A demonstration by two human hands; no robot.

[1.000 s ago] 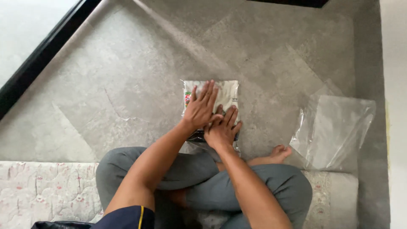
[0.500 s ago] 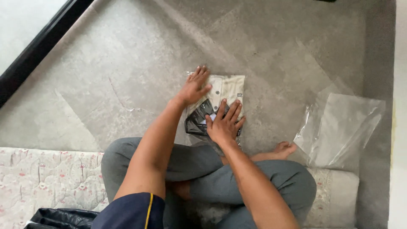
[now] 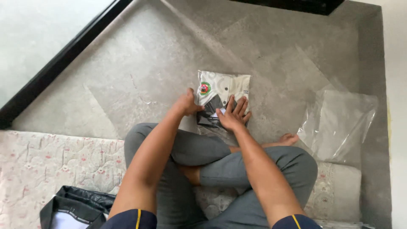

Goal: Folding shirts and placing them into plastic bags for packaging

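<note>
Black plastic, a bag, lies at seven o'clock on the quilted mat, and the left hand curls around the left edge of the packed shirt, fingers closed on it. Lying on the grey floor at twelve o'clock from the crossed legs, that packet takes the right hand flat, fingers spread. Clear empty bags sit at three o'clock.
</note>
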